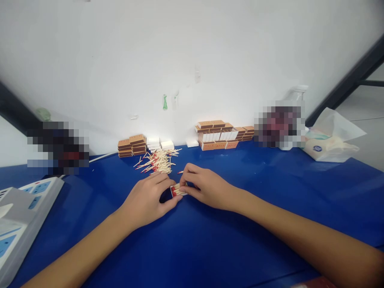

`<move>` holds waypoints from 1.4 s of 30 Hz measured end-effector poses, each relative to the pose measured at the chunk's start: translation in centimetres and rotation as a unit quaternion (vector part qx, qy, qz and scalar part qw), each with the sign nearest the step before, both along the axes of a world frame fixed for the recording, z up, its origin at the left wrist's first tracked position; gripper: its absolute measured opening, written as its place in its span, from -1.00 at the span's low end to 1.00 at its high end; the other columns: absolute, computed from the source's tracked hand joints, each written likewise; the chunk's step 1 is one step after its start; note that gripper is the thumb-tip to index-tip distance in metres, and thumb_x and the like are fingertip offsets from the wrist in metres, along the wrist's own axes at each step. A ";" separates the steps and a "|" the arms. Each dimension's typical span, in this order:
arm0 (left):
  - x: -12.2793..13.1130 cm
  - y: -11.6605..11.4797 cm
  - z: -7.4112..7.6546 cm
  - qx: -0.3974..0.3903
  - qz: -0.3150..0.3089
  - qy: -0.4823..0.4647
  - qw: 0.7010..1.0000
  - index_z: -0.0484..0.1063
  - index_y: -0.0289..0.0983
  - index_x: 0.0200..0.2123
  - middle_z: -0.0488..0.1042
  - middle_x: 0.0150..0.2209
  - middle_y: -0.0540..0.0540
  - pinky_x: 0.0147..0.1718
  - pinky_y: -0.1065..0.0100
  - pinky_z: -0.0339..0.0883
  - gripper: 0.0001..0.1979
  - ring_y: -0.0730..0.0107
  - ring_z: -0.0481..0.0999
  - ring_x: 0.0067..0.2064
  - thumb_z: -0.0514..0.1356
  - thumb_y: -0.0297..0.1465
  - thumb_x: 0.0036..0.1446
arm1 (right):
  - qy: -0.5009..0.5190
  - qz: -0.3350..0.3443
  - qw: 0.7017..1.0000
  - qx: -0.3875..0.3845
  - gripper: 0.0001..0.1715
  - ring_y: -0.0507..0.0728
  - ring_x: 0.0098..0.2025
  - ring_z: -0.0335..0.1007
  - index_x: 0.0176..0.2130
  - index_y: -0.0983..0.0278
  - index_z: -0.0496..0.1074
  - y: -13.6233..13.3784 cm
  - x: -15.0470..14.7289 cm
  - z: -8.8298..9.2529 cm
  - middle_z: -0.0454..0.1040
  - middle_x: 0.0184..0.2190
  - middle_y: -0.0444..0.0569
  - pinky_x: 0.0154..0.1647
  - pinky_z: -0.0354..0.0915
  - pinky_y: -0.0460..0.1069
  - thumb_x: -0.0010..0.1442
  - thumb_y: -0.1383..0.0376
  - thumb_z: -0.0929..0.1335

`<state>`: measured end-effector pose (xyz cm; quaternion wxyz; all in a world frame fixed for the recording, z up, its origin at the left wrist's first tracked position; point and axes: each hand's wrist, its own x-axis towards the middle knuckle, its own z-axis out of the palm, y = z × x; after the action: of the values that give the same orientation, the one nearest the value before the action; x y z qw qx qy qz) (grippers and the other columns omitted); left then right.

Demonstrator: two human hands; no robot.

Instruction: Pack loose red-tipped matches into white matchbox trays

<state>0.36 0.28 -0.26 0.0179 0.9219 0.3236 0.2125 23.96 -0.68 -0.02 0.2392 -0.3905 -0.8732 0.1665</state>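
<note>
On the blue table, a small white matchbox tray (172, 192) holds several red-headed matches (177, 189). My left hand (150, 196) grips the tray from the left, with the thumb at its near side and fingers at its far side. The fingers of my right hand (204, 186) are closed in a pinch over the tray's right end, on the matches there. That end is partly hidden by the fingers. Just beyond my left hand lies a loose pile of matches (159, 160). A single match (180, 172) lies apart, beside my right fingers.
Along the wall stand brown matchbox stacks at left (132, 145) and right (216, 136), with white trays (167, 145) between. A grey-and-white power strip (36, 208) sits at the left edge. A tissue pack (330, 148) and a blurred spray bottle (295, 96) stand at right.
</note>
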 end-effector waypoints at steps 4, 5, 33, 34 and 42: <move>0.0 0.1 -0.1 -0.005 -0.002 0.000 1.000 0.55 -0.25 -0.11 0.54 -0.23 -0.11 -0.20 0.20 0.46 -0.72 0.22 0.55 -0.20 0.21 -0.17 0.36 | 0.011 0.006 1.000 0.000 -0.89 0.03 -0.30 0.35 -0.15 0.27 0.50 0.2 0.1 0.0 0.41 -0.16 -0.05 -0.26 0.26 -0.05 0.42 0.29 0.36; -0.1 0.1 -0.1 -0.005 -0.003 0.000 1.000 0.55 -0.25 -0.11 0.54 -0.23 -0.11 -0.21 0.20 0.46 -0.72 0.22 0.55 -0.20 0.21 -0.17 0.36 | 0.014 0.006 1.000 0.003 -0.88 0.02 -0.31 0.34 -0.16 0.27 0.50 0.2 0.1 0.0 0.40 -0.17 -0.05 -0.27 0.25 -0.05 0.42 0.28 0.36; -0.1 -0.2 0.2 0.002 -0.009 0.004 1.000 0.53 -0.25 -0.08 0.56 -0.13 -0.15 -0.12 0.15 0.50 -0.75 0.16 0.58 -0.11 0.25 -0.20 0.33 | 0.030 -0.146 0.985 0.082 -0.81 0.03 -0.37 0.30 -0.30 0.27 0.47 2.9 2.2 -0.1 0.45 -0.33 -0.08 -0.30 0.17 -0.03 0.39 0.27 0.36; 0.0 -0.2 0.2 -0.004 -0.006 0.011 1.000 0.53 -0.24 -0.08 0.55 -0.13 -0.15 -0.13 0.15 0.50 -0.74 0.17 0.58 -0.11 0.26 -0.19 0.32 | 0.033 -0.122 0.989 0.071 -0.79 0.03 -0.37 0.30 -0.30 0.27 0.47 2.6 2.0 0.0 0.44 -0.34 -0.09 -0.31 0.17 -0.03 0.39 0.25 0.37; 0.1 -0.1 0.3 -0.025 -0.004 0.017 1.000 0.51 -0.23 -0.11 0.54 -0.19 -0.12 -0.18 0.18 0.47 -0.75 0.18 0.56 -0.16 0.23 -0.17 0.34 | 0.012 0.009 1.000 0.003 -0.85 0.00 -0.41 0.21 -0.26 0.25 0.50 0.4 0.7 1.0 0.33 -0.37 -0.14 -0.36 0.12 -0.06 0.37 0.25 0.39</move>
<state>0.45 0.16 0.08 0.0365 0.9258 0.3257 0.1885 24.71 -0.28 0.94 0.2494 -0.3796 -0.8743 0.1713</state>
